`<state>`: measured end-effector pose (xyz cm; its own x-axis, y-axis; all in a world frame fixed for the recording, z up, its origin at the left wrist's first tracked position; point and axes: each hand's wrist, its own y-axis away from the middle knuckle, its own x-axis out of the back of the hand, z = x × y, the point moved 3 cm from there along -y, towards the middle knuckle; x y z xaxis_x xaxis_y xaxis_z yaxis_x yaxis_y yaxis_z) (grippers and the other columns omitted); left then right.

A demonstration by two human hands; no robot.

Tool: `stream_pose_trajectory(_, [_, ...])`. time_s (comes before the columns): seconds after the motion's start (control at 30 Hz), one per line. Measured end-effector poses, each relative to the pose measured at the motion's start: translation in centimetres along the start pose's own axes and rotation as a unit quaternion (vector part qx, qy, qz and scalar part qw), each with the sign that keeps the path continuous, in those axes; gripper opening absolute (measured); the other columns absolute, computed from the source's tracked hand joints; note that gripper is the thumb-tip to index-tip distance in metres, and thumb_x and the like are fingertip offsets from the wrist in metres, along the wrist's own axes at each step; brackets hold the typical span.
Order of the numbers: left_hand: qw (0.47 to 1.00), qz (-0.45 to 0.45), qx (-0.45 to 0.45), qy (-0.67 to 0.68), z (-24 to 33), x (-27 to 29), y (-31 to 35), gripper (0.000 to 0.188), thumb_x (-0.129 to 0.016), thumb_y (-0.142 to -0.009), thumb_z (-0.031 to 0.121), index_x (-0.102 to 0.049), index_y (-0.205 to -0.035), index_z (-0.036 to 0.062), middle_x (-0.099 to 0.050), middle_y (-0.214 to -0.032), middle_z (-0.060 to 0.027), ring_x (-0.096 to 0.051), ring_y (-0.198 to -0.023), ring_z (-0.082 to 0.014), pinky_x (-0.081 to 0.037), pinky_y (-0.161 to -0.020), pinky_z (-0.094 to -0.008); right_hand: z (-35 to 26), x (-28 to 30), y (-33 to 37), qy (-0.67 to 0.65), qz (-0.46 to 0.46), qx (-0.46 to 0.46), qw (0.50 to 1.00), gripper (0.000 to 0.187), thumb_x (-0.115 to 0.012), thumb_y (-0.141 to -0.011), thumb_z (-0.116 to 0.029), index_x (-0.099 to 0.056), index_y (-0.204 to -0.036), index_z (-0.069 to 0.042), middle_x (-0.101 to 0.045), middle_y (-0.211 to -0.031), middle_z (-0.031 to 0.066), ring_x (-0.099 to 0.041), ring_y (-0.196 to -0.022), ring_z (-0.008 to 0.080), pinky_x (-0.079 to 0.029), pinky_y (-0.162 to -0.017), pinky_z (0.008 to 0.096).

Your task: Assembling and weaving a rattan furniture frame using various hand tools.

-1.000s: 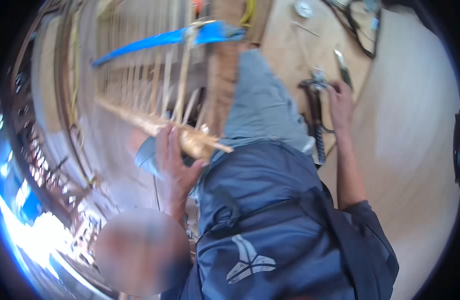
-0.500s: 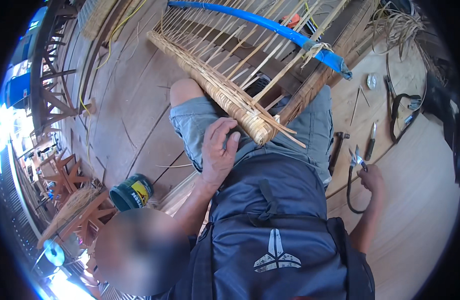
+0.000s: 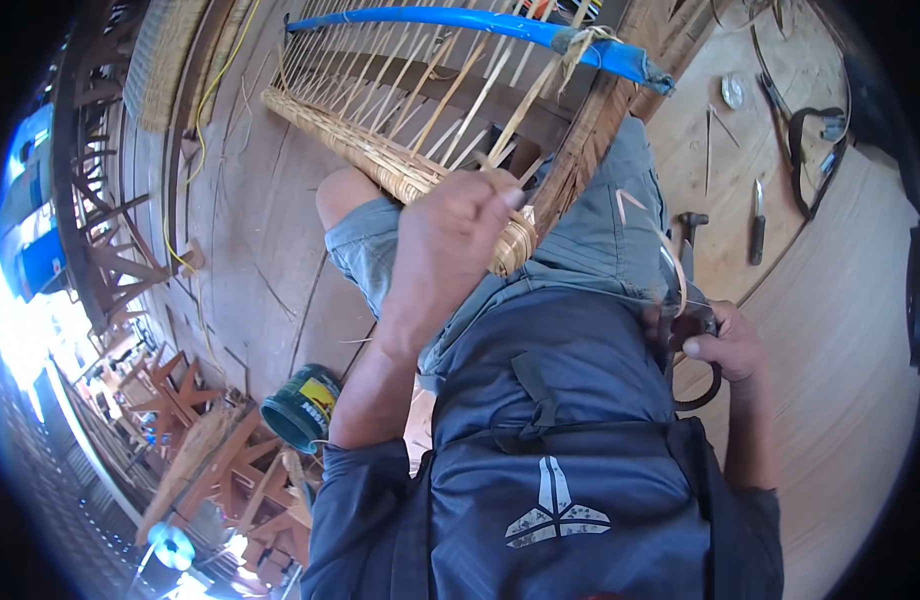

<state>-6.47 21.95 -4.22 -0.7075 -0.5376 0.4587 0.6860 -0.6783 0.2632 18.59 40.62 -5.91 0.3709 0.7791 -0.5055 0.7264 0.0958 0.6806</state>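
Observation:
A woven rattan piece (image 3: 355, 152) slants over my lap, its thick plaited edge ending near my middle and many thin stakes rising from it. My left hand (image 3: 455, 228) is closed in a fist over that edge near its end; what lies inside the fingers is hidden. At the right of my lap, my right hand (image 3: 732, 342) grips a pair of shears (image 3: 688, 325), blurred, with a dark looped strap below. Thin pale strips (image 3: 672, 255) curl in the air just beyond the shears. A blue pipe (image 3: 460, 17) crosses the stakes, tied at its right end to a wooden beam (image 3: 590, 165).
On the boards at right lie a hammer (image 3: 691, 225), a knife (image 3: 758, 222), a clear round object (image 3: 732, 90) and a black strap (image 3: 802, 160). A dark green tub (image 3: 302, 408) stands at left. Star-shaped wooden pieces (image 3: 180, 395) and a yellow cord (image 3: 192, 165) are farther left.
My left hand has moved up onto the woven edge and closed. My right hand has brought the shears inward toward my lap. Loose strips now show beside them. The view has shifted slightly.

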Motion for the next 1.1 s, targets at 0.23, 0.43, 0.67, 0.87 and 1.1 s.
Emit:
stream_pose_trajectory(0.23, [0.984, 0.010, 0.144, 0.100, -1.0, 0.4, -0.9, 0.025, -0.060, -0.089, 0.018, -0.064, -0.100, -0.0035, -0.064, -0.079, -0.0029, -0.055, -0.072, -0.0056, -0.044, -0.063, -0.0213, -1.1, 1.5, -0.5, -0.077, -0.058, -0.034, 0.995, 0.059, -0.067, -0.072, -0.025, -0.049, -0.119, 0.004, -0.058, -0.094, 0.0095, -0.058, -0.086, 0.0187, -0.047, -0.080, 0.0336])
stream_pose_trajectory(0.43, [0.985, 0.005, -0.068, -0.161, 1.4, -1.3, 0.4, 0.013, -0.065, -0.080, 0.005, -0.064, -0.092, -0.0006, -0.064, -0.081, -0.0131, -0.062, -0.073, -0.0236, -0.049, -0.067, -0.0314, 0.9, 8.2, -2.8, 0.480, 0.338, -0.033, 0.809, 0.045, -0.061, -0.081, -0.032, -0.053, -0.108, 0.003, -0.058, -0.089, 0.0181, -0.057, -0.088, 0.0348, -0.045, -0.082, 0.0394])
stream_pose_trajectory(0.67, [0.971, -0.031, -0.125, -0.202, 2.4, -0.5, 1.0, 0.010, -0.063, -0.079, -0.002, -0.064, -0.088, -0.0013, -0.065, -0.082, -0.0133, -0.063, -0.076, -0.0272, -0.050, -0.070, -0.0337, 7.3, 13.7, -2.9, 0.527, 0.528, -0.064, 0.663, 0.054, -0.066, -0.078, -0.042, -0.049, -0.110, -0.001, -0.055, -0.100, 0.0197, -0.055, -0.097, 0.0349, -0.046, -0.082, 0.0435])
stream_pose_trajectory(0.87, [0.974, -0.060, -0.098, -0.196, 0.8, 1.2, 1.3, 0.014, -0.062, -0.078, -0.001, -0.066, -0.092, -0.0007, -0.065, -0.085, -0.0135, -0.063, -0.079, -0.0270, -0.050, -0.071, -0.0343, 7.3, 13.6, -2.6, 0.327, 0.472, -0.105, 0.812, 0.083, -0.065, -0.079, -0.041, -0.021, -0.137, -0.001, -0.061, -0.095, 0.0298, -0.059, -0.097, 0.0428, -0.046, -0.084, 0.0441])
stream_pose_trajectory(1.1, [0.975, -0.031, -0.120, -0.183, -0.5, 1.3, 1.6, 0.014, -0.060, -0.080, -0.003, -0.064, -0.093, -0.0031, -0.065, -0.088, -0.0147, -0.064, -0.082, -0.0268, -0.050, -0.075, -0.0323, 5.0, 13.5, -1.1, 0.216, 0.411, -0.099, 0.880, 0.065, -0.066, -0.080, -0.039, -0.040, -0.127, -0.002, -0.061, -0.080, 0.0125, -0.061, -0.069, 0.0213, -0.050, -0.062, 0.0323])
